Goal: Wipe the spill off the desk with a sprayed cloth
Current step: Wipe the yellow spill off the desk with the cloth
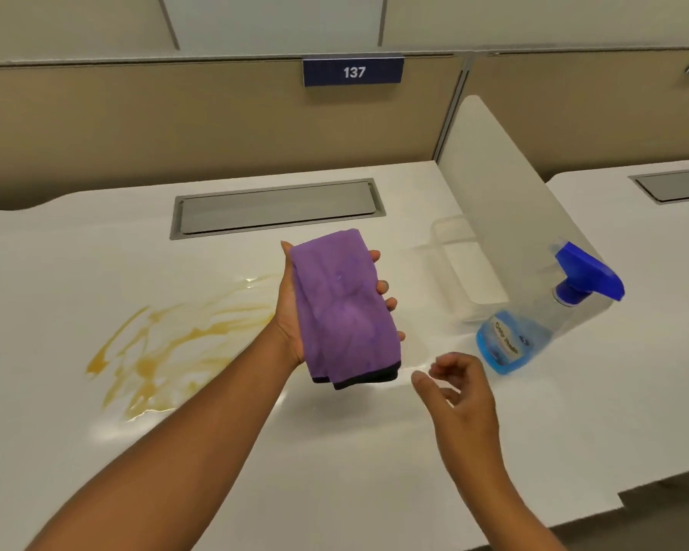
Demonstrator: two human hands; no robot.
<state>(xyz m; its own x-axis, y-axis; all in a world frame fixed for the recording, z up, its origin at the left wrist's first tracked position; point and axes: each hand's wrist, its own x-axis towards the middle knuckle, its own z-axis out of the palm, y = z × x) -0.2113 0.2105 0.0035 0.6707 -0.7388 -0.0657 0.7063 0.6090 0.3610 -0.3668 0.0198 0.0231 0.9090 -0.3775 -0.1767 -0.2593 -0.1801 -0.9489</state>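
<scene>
A single head-worn camera is looking forward and steeply down from above the near edge of the desk (374, 451), with both forearms entering from the bottom of the picture. It is sitting close: the left hand (291, 312) and the right hand (460, 391) are filling the centre. The wide lens is bending the desk's far edge and the beige partition (176, 125) behind it, where a number plate (353, 72) is showing near the top. A neighbouring desk (633, 240) is showing at the right. No second view is sharing the scene.
</scene>
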